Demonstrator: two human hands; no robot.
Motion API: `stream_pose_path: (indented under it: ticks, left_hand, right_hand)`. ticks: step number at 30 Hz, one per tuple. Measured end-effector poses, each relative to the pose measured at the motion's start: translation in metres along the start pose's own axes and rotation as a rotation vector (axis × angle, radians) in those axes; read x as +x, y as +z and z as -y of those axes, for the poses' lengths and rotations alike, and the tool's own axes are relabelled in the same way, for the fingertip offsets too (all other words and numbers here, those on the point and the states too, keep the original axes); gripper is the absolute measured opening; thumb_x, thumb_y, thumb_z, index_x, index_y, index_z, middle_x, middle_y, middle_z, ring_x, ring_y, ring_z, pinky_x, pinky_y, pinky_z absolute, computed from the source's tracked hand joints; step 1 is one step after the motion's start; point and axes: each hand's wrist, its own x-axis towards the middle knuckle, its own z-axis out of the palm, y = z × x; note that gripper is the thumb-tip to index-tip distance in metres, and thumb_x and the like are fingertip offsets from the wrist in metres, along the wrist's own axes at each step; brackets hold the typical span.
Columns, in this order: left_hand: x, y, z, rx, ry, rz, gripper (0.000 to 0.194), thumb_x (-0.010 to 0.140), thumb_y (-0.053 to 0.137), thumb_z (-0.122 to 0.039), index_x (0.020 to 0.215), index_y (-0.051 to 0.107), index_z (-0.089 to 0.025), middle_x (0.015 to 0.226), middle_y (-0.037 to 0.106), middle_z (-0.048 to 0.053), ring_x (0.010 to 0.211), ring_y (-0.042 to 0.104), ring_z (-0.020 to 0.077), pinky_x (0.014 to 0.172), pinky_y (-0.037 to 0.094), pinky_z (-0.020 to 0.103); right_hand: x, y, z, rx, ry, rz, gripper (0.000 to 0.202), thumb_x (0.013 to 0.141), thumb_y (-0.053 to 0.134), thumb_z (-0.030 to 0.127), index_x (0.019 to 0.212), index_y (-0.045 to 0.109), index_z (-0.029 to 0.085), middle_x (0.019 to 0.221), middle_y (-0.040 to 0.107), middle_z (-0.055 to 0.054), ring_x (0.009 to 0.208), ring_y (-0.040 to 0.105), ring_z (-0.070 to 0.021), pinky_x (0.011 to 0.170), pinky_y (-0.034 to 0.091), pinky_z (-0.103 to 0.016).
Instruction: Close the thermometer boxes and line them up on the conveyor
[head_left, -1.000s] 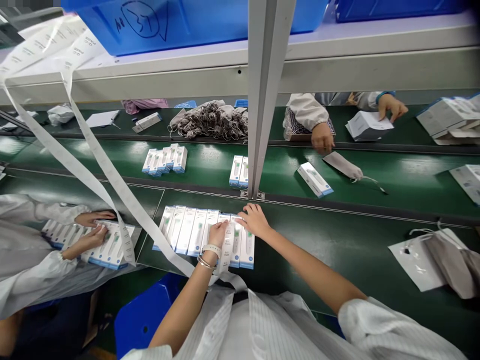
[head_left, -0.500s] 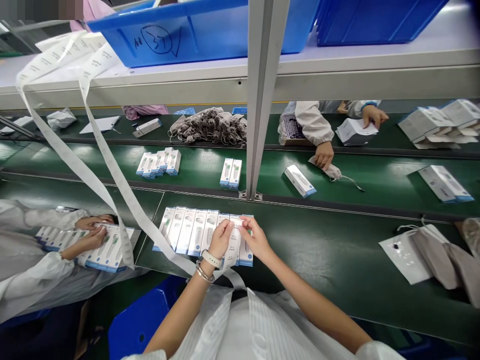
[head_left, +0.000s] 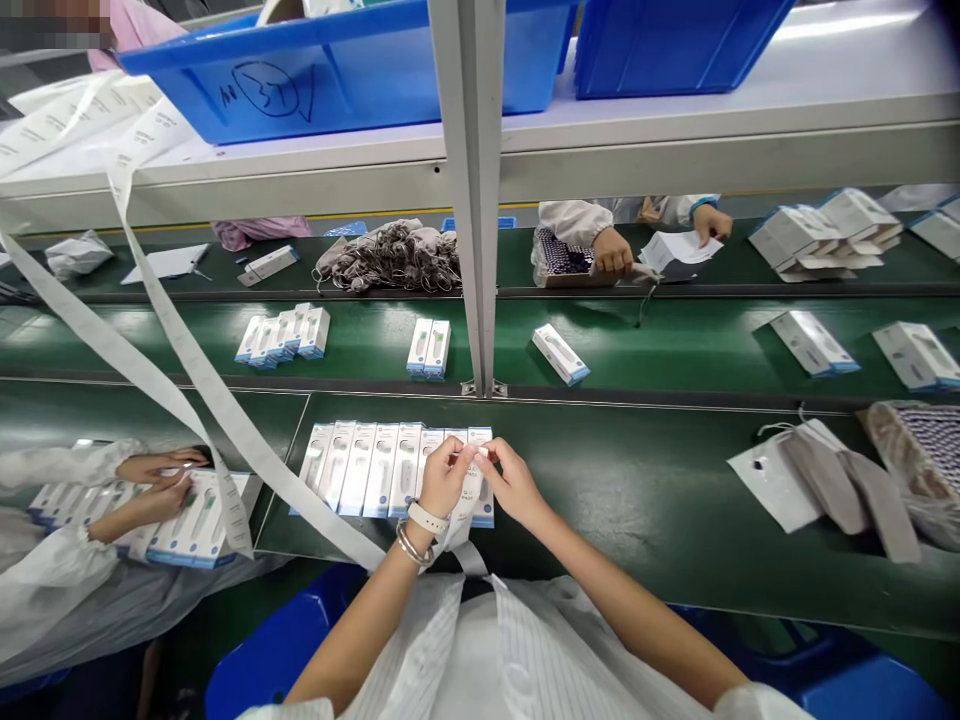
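Note:
My left hand (head_left: 442,480), with a white watch band and bracelets at its wrist, pinches a white strip of printed "Q.C PASS" labels (head_left: 468,497). The fingertips of my right hand (head_left: 519,488) are closed on the strip's upper end, close against the left fingertips. Whether a single label has come loose there is too small to tell. Beneath both hands, a row of slim white and blue boxes (head_left: 384,470) lies side by side on the green bench, pictures facing up. The hands partly hide the boxes at the row's right end.
Paper label strips (head_left: 225,400) hang from the shelf at left. Blue bins (head_left: 315,85) stand on it, behind a metal post (head_left: 472,200). Boxes (head_left: 559,355) lie on the conveyor. Grey pouches (head_left: 825,470) lie at right. Co-workers' hands (head_left: 161,480) are at left and across the belt.
My view has shifted rightward. My fingertips have drawn together at the strip's end. Across the belt, a co-worker's hand has lifted a grey pouch off the conveyor toward the far side.

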Motion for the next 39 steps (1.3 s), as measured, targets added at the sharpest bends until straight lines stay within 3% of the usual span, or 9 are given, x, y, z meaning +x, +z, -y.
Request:
stream_pose_path:
  ticks: [3,10,17,22,28,31,35,37,39]
  left_hand:
    - [0.002,0.012,0.009,-0.001,-0.069,-0.053,0.039,0.082,0.048,-0.042,0.054,0.035,-0.019,0.051,0.032,-0.005,0.052,0.033,0.0103,0.052,0.03,0.023]
    - [0.019,0.036,0.044,-0.003,-0.25,-0.141,0.031,0.079,0.05,-0.037,0.056,0.044,-0.018,0.055,0.044,-0.003,0.057,0.042,0.0122,0.056,0.034,0.025]
    - [0.038,0.047,0.057,-0.058,-0.507,-0.143,0.032,0.086,0.043,-0.036,0.062,0.045,-0.016,0.05,0.043,-0.005,0.043,0.045,0.0094,0.047,0.039,0.024]
    - [0.043,0.047,0.057,-0.041,-0.612,-0.142,0.029,0.087,0.049,-0.037,0.072,0.053,-0.013,0.057,0.049,-0.004,0.048,0.047,0.0068,0.046,0.042,0.02]
    - [0.031,0.033,0.065,-0.045,-0.644,-0.221,0.03,0.084,0.053,-0.035,0.064,0.051,-0.013,0.056,0.045,-0.006,0.046,0.041,0.0054,0.046,0.037,0.019]
    - [0.017,0.019,0.065,-0.077,-0.646,-0.273,0.03,0.078,0.058,-0.037,0.06,0.051,-0.014,0.053,0.046,-0.005,0.047,0.043,0.0071,0.048,0.036,0.021]
    - [0.001,-0.005,0.062,-0.113,-0.64,-0.342,0.028,0.07,0.061,-0.041,0.063,0.056,-0.015,0.057,0.056,0.0,0.053,0.052,0.0124,0.053,0.04,0.025]
    - [-0.004,-0.018,0.06,-0.12,-0.628,-0.373,0.027,0.069,0.061,-0.042,0.063,0.057,-0.015,0.058,0.058,0.002,0.053,0.054,0.0139,0.053,0.042,0.026]
    - [-0.007,-0.032,0.059,-0.116,-0.61,-0.4,0.027,0.069,0.059,-0.042,0.062,0.057,-0.016,0.056,0.057,0.002,0.051,0.054,0.0145,0.051,0.042,0.026]
  right_hand:
    - [0.002,0.004,-0.01,-0.145,0.037,-0.045,0.03,0.091,0.035,0.036,0.065,0.043,0.022,0.061,0.05,0.003,0.061,0.051,-0.0131,0.06,0.04,-0.025]
    - [0.017,0.024,-0.051,-0.336,0.101,-0.108,0.036,0.092,0.03,0.033,0.063,0.047,0.021,0.063,0.056,-0.002,0.065,0.052,-0.017,0.068,0.035,-0.031]
    - [0.021,0.017,-0.08,-0.413,0.103,-0.083,0.034,0.094,0.022,0.027,0.09,0.055,0.018,0.083,0.061,-0.006,0.079,0.053,-0.0193,0.072,0.035,-0.032]
    - [0.023,0.002,-0.085,-0.451,-0.055,0.095,0.035,0.094,0.027,0.028,0.115,0.054,0.022,0.09,0.06,-0.006,0.085,0.052,-0.0187,0.076,0.036,-0.031]
    - [0.029,-0.005,-0.092,-0.511,-0.148,0.318,0.038,0.092,0.035,0.039,0.127,0.047,0.029,0.084,0.061,-0.005,0.082,0.055,-0.0196,0.073,0.037,-0.031]
    - [0.044,-0.006,-0.096,-0.504,-0.12,0.428,0.046,0.087,0.041,0.047,0.13,0.041,0.032,0.083,0.066,-0.002,0.072,0.059,-0.0178,0.062,0.039,-0.027]
    - [0.074,-0.01,-0.096,-0.506,-0.073,0.558,0.041,0.079,0.051,0.056,0.113,0.057,0.034,0.072,0.067,0.003,0.059,0.059,-0.0154,0.051,0.037,-0.023]
    - [0.086,-0.011,-0.091,-0.538,-0.069,0.58,0.04,0.074,0.055,0.059,0.1,0.065,0.03,0.076,0.068,-0.001,0.064,0.061,-0.0181,0.055,0.039,-0.025]
    - [0.09,-0.009,-0.082,-0.58,-0.088,0.556,0.041,0.073,0.058,0.057,0.098,0.067,0.026,0.09,0.067,-0.008,0.08,0.06,-0.0242,0.066,0.042,-0.031]
